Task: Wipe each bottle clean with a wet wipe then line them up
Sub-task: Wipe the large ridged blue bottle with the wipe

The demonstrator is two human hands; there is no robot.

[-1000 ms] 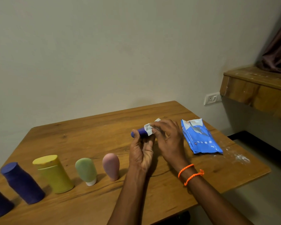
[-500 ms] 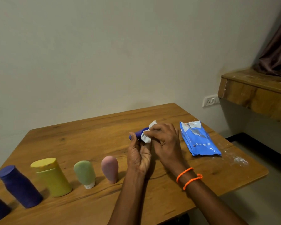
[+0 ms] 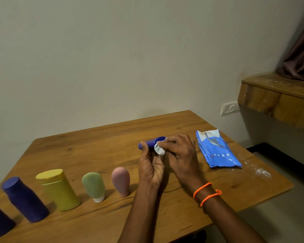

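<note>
Blue bottle (image 3: 152, 143) held sideways above the table (image 3: 98, 142) centre, pinched in left hand (image 3: 150, 168) while right hand (image 3: 180, 155) presses the wet wipe (image 3: 159, 149); judged risk: dampened plastic slipping onto the lined-up pink bottle (image 3: 121, 181)

A wooden table (image 3: 98, 148) is filling the lower frame. Standing in a row along its lower left are a dark blue bottle (image 3: 25, 199), a yellow bottle (image 3: 59, 189), a green one (image 3: 94, 185) (cap down) and a pink one (image 3: 121, 181). A blue wipes pack (image 3: 217, 149) is lying at right.
</note>
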